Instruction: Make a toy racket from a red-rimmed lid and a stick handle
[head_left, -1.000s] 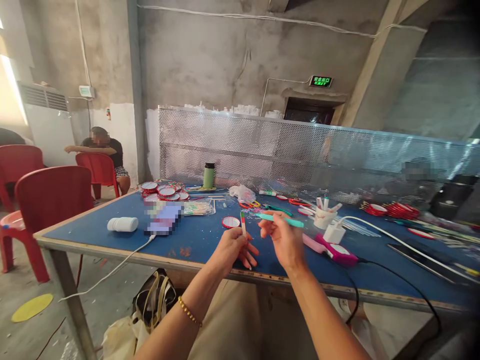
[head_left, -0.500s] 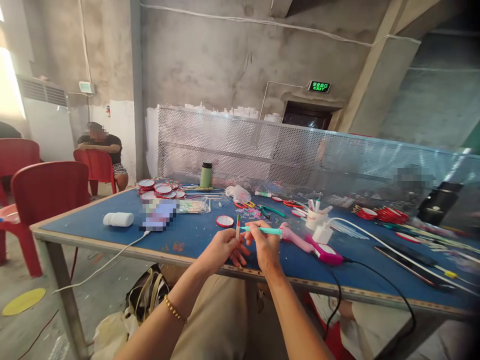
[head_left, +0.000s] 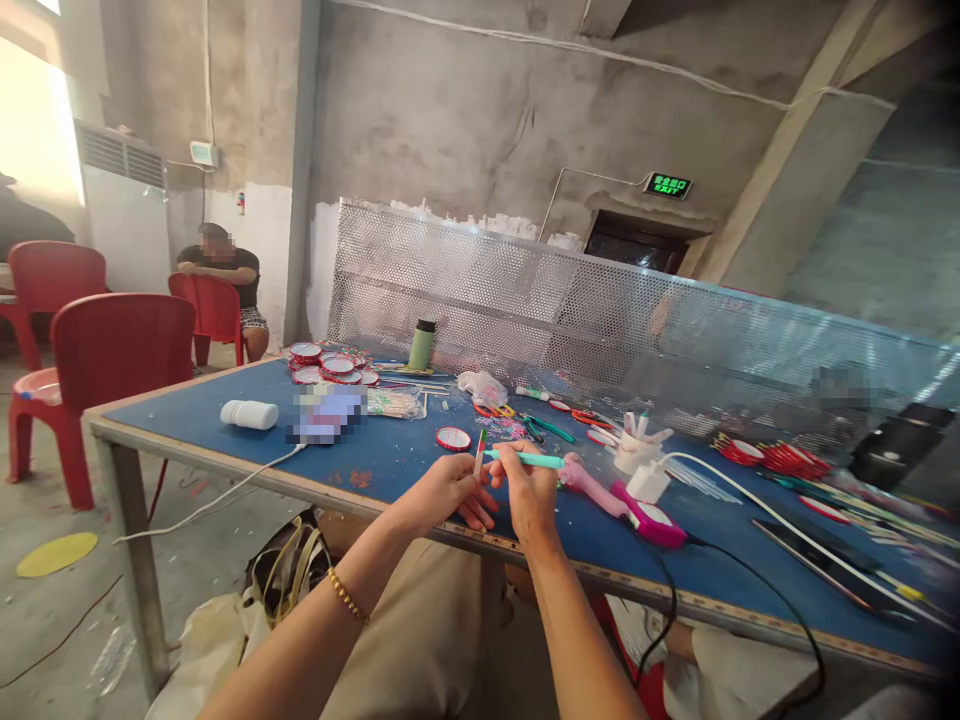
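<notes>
My left hand (head_left: 448, 488) pinches a small flat stick (head_left: 480, 450), pale with green and red colouring at its upper end, held upright. My right hand (head_left: 531, 492) grips a turquoise pen (head_left: 538, 460) between thumb and fingers. The pen's tip points left and is at the coloured part of the stick; whether it touches I cannot tell. Both hands are over the table's near edge. Just beyond them a round red-rimmed disc (head_left: 454, 439) lies flat. To the right lies a pink handheld device (head_left: 651, 518) with a black cable.
On the blue table (head_left: 390, 462) are a white bottle (head_left: 250, 414), a phone (head_left: 328, 414) on a cable, stacked red-rimmed discs (head_left: 337, 365), a green flask (head_left: 422, 345), pliers (head_left: 551, 430) and a pen cup (head_left: 636, 450). A perforated metal screen (head_left: 480, 285) stands behind. A person sits far left.
The view has turned slightly left and tilted, so the surroundings appear shifted right. My hands keep the same hold on the stick and the pen, with barely any movement.
</notes>
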